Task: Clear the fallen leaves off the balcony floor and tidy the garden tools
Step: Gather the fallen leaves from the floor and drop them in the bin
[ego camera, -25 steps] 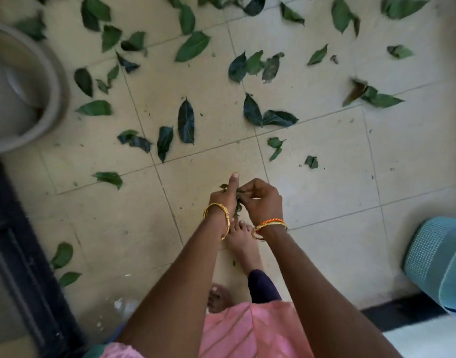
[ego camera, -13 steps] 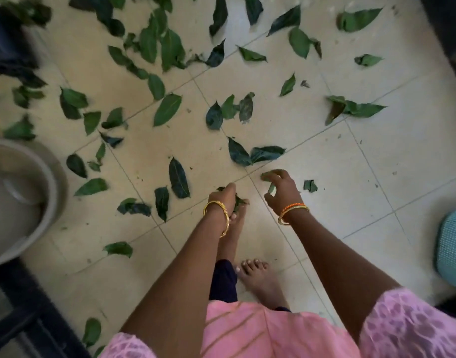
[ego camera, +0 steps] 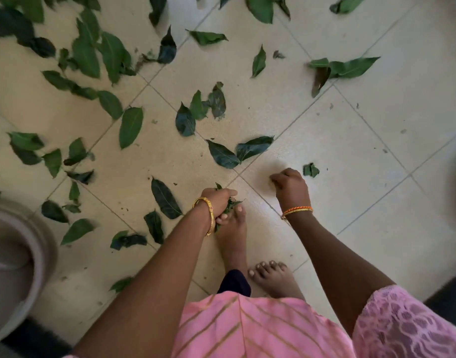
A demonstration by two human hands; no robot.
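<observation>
The tiled floor [ego camera: 351,140] ahead of both my hands is strewn with leaves [ego camera: 130,126]. My left hand [ego camera: 219,202] grips a gathered bunch [ego camera: 230,204]; my right hand [ego camera: 290,186], curled and seemingly empty, should pinch the crumpled scrap [ego camera: 310,170] just beyond it, stem first.

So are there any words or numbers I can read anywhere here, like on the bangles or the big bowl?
None: no words, numbers, labels or signs show anywhere.
gold bangle: plain, no writing.
orange bangle: plain, no writing.
metal basin: no mark on the part in view.
pink clothing: only stripes and a pattern, no letters.
leaves and floor tiles: nothing written.
</observation>
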